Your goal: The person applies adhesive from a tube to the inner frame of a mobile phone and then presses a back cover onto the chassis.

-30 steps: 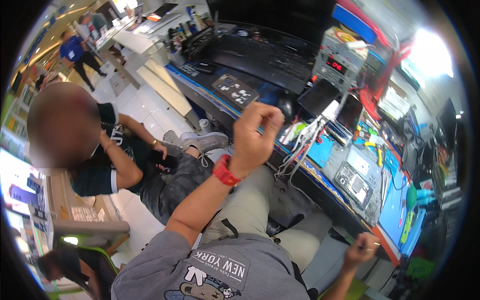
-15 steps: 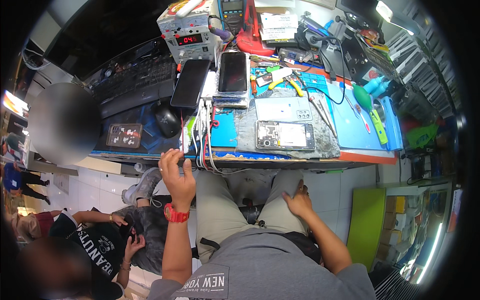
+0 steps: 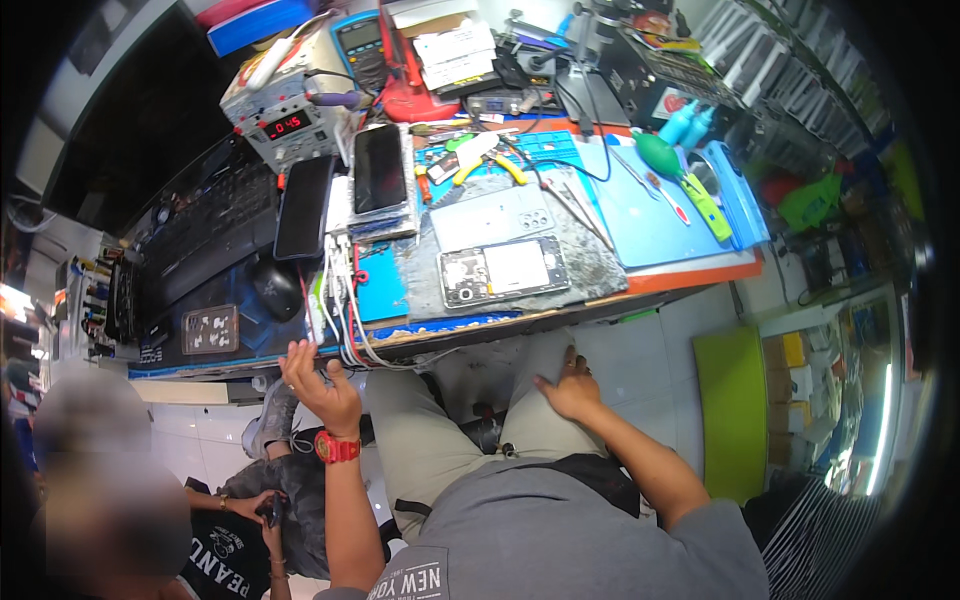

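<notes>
My left hand point(image 3: 322, 388), with a red watch point(image 3: 337, 447) on its wrist, is raised just short of the bench's front edge. Its fingers are apart and hold nothing. On my right thigh rests my right hand point(image 3: 572, 390), fingers loosely spread and nothing in them. A phone with its back off point(image 3: 505, 272) lies on a grey mat point(image 3: 595, 262), its inner parts showing. Right behind it is a pale phone back cover point(image 3: 490, 220) with camera holes. A bundle of white cables point(image 3: 345, 300) hangs over the edge, nearest to my left hand.
Two dark phones point(image 3: 305, 207) point(image 3: 380, 167) lie before a power supply point(image 3: 287, 120). Left are a mouse point(image 3: 275, 286), a keyboard point(image 3: 205, 215) and a clear phone case point(image 3: 210, 330). Yellow-handled pliers point(image 3: 490, 165) and a green air blower point(image 3: 657, 155) lie farther back. A person point(image 3: 225, 545) sits at my left.
My view has turned, so the bench sits tilted and farther left in it. Both hands keep about the same pose. The seated person at left appears lower, hands closer together.
</notes>
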A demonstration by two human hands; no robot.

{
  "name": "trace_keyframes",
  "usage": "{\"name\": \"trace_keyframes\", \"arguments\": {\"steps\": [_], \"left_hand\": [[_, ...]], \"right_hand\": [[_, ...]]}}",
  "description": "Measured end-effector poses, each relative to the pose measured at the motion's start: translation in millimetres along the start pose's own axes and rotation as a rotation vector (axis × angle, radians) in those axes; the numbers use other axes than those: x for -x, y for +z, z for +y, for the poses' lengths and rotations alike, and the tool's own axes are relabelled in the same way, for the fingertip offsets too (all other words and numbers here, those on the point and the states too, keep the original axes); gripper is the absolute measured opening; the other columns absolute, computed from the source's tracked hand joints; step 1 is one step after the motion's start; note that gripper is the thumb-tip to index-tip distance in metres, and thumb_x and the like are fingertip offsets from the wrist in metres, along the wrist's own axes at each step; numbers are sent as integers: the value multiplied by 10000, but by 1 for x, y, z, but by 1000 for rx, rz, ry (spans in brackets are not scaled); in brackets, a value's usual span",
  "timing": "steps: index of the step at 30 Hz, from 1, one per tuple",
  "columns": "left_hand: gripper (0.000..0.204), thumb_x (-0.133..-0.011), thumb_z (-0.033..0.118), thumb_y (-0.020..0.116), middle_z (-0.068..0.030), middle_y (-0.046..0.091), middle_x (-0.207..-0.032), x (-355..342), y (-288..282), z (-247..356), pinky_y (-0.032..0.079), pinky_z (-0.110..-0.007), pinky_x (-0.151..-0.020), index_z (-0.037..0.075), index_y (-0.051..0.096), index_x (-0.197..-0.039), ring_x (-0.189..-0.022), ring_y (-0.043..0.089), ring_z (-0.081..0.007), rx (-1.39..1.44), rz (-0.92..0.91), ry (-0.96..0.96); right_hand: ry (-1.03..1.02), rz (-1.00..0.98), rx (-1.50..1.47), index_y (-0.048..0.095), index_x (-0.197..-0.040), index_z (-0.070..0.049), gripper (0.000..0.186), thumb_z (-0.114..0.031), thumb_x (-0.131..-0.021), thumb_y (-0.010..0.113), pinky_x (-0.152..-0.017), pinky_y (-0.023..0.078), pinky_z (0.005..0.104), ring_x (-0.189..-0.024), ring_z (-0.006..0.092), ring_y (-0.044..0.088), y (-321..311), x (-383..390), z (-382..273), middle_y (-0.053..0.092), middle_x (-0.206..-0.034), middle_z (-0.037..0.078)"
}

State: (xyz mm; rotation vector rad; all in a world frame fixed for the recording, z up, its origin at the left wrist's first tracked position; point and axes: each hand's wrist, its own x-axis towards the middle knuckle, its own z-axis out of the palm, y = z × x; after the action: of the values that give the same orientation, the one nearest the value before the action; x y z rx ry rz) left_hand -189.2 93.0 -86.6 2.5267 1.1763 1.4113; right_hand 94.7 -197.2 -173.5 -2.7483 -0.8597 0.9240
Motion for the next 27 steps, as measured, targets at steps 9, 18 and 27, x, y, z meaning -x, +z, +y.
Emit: {"name": "trace_keyframes", "arguments": {"steps": [9, 18, 27], "left_hand": [[451, -1092, 321, 535, -198, 628, -1330, 2, -17, 13, 285, -567, -1223, -50, 566, -1347, -1353, 529, -401, 111, 15, -99], [319, -977, 192, 693, -189, 645, -1214, 33, -34, 79, 447, -512, -1100, -22, 631, -1206, -1170, 609, -385, 324, -57, -94], [216, -905, 198, 776, -115, 710, -875, 65, -25, 93, 540, -419, -702, 49, 711, -1047, -819, 701, -314, 505, -408, -186]], "right_hand": [[-435, -64, 18, 425, -1499, 106, 844, -485, -959, 691, -1053, 504, 495, -1282, 427, 615, -60, 21, 13, 598, -1359, 331], [-810, 553, -548, 517, -764, -21, 300, -110, -976, 709, -578, 392, 332, -590, 172, 428, -173, 59, -34, 456, -656, 63], [-1029, 920, -422, 600, -870, -2, 143, -33, -954, 711, -680, 468, 336, -703, 211, 577, -281, 53, -124, 596, -767, 94]]}}
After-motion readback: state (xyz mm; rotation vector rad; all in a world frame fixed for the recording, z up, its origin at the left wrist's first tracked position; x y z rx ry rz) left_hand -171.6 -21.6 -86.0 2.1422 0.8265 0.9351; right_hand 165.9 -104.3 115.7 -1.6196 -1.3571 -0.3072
